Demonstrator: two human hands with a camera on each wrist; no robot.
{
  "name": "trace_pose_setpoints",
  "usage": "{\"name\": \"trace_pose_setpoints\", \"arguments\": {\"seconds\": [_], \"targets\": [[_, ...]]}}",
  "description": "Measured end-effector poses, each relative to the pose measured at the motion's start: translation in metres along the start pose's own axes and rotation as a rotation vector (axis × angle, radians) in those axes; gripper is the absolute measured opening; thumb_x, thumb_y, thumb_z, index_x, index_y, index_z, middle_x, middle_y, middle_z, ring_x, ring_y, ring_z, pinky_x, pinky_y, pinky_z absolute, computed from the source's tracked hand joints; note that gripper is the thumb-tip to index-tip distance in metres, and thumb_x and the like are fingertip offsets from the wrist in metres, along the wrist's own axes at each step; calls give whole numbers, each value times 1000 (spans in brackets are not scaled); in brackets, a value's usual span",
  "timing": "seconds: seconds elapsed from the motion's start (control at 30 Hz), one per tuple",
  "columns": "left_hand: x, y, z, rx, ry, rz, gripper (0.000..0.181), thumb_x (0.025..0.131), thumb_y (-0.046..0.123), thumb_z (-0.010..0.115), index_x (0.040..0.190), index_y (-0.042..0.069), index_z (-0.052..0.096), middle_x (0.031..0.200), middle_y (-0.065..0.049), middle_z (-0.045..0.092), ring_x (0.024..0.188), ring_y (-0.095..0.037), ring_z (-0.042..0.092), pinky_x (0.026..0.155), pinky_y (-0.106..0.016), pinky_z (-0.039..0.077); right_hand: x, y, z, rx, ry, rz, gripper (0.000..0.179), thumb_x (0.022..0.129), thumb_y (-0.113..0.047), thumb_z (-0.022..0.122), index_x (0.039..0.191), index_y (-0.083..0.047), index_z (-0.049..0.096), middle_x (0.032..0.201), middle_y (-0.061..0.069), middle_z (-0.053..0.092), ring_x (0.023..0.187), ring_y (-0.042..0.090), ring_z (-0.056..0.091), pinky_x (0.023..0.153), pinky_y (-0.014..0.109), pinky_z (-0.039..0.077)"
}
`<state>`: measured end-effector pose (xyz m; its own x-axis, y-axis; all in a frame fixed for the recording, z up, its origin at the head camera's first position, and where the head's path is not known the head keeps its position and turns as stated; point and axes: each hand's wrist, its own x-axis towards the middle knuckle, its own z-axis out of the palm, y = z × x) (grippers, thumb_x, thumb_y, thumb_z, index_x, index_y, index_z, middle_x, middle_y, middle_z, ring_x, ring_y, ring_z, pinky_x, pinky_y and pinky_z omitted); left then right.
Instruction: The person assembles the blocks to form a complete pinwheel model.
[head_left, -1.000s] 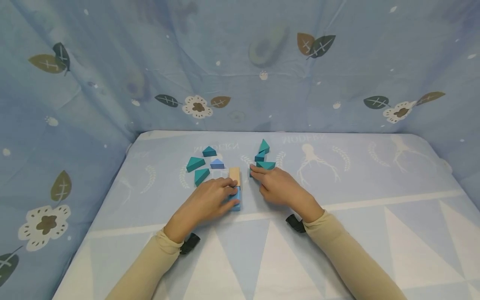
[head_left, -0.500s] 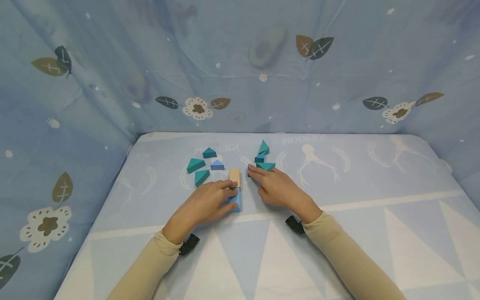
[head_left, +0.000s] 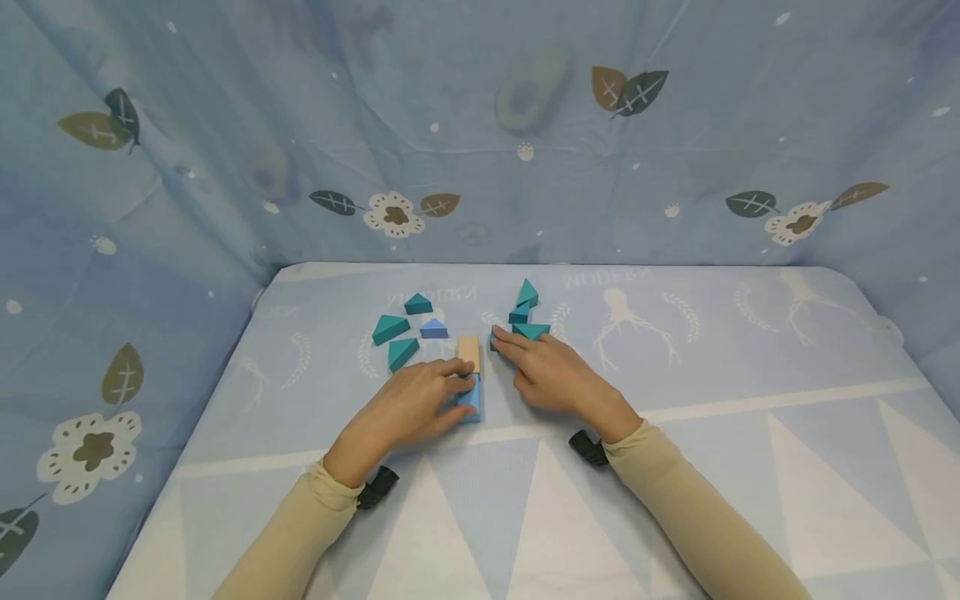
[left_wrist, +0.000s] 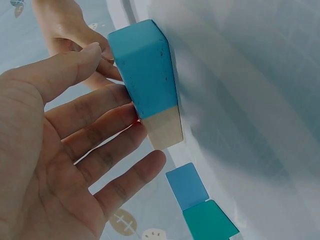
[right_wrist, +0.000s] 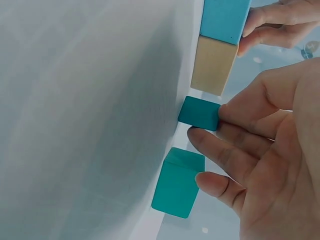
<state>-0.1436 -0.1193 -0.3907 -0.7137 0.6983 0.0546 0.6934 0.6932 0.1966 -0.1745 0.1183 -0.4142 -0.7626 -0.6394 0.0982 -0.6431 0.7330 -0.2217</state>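
Observation:
My left hand (head_left: pixel 412 404) lies beside a blue block (head_left: pixel 470 398) and a plain wooden block (head_left: pixel 468 352) joined end to end. In the left wrist view its fingers are spread fairly straight, with fingertips against the side of the blue block (left_wrist: pixel 145 70); the thumb is apart from it. My right hand (head_left: pixel 551 371) reaches over the table with extended fingers. Its fingertips touch a small teal block (right_wrist: pixel 199 113), just past the wooden block's end (right_wrist: pixel 214 65). The little finger is at a larger green triangular block (right_wrist: pixel 177 187).
Left of the row lie several loose triangular blocks, among them a light blue one (head_left: pixel 433 329) and a green one (head_left: pixel 391 328). A green triangle (head_left: pixel 528 292) and a small teal one (head_left: pixel 519 313) stand beyond my right hand. A patterned cloth (head_left: pixel 675 517) covers the table.
My right hand has slid slightly left, and the small teal block under its fingertips has shifted left toward the wooden block. My left hand stays at the blue and wooden blocks.

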Motion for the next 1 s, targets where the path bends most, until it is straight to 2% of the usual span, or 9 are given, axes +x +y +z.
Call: {"name": "trace_pose_setpoints", "arguments": {"seconds": [0.2, 0.4, 0.6, 0.67, 0.73, 0.83, 0.9, 1.0], "targets": [[0, -1, -1, 4, 6, 11, 43, 90, 37, 71, 121, 7, 70, 134, -8, 62, 120, -25, 61, 99, -40, 51, 1, 1, 1, 29, 9, -9, 55, 91, -5, 52, 145, -6, 47, 154, 7, 42, 61, 12, 47, 75, 30, 41], [1, -2, -1, -8, -4, 11, 44, 91, 37, 70, 122, 7, 70, 134, -7, 62, 120, -25, 61, 100, -40, 51, 1, 2, 1, 44, -1, -5, 55, 91, -5, 51, 146, -6, 47, 155, 6, 41, 60, 10, 44, 75, 30, 40], [0, -2, 1, 1, -4, 12, 44, 90, 37, 70, 121, 6, 70, 134, -8, 62, 119, -25, 62, 99, -41, 51, 5, 0, 1, 56, -23, 0, 56, 92, -5, 51, 147, -7, 44, 156, 4, 38, 52, 10, 31, 70, 27, 34], [0, -2, 1, 10, -3, 12, 44, 90, 38, 70, 121, 7, 70, 135, -8, 62, 120, -25, 61, 99, -40, 51, 7, -1, 0, 51, -29, 3, 56, 92, -6, 51, 148, -7, 43, 156, 4, 37, 52, 11, 37, 71, 27, 36], [0, -2, 1, 16, -2, 13, 46, 90, 39, 70, 122, 7, 70, 135, -7, 61, 120, -25, 61, 100, -40, 51, 11, -2, 0, 37, -32, 1, 55, 93, -7, 50, 148, -7, 43, 156, 5, 37, 58, 12, 48, 73, 28, 38], [0, -1, 1, 23, 4, 16, 48, 87, 40, 73, 121, 7, 70, 134, -6, 62, 119, -24, 62, 99, -39, 51, 17, -2, -1, 44, -42, 3, 54, 94, -7, 49, 148, -7, 43, 156, 6, 37, 62, 15, 54, 72, 30, 39], [0, -1, 1, 28, 9, 22, 49, 85, 41, 75, 121, 7, 71, 133, -6, 63, 118, -23, 63, 98, -39, 52, 22, -2, -1, 70, -49, 11, 53, 95, -6, 49, 148, -7, 44, 157, 6, 37, 56, 14, 49, 66, 29, 37], [0, -2, 1, 43, 11, 30, 49, 85, 40, 76, 121, 7, 71, 132, -5, 63, 116, -23, 63, 96, -38, 53, 28, -1, 0, 138, -55, 14, 52, 95, -4, 48, 147, -5, 45, 156, 7, 38, 49, 10, 32, 59, 27, 32]]}}
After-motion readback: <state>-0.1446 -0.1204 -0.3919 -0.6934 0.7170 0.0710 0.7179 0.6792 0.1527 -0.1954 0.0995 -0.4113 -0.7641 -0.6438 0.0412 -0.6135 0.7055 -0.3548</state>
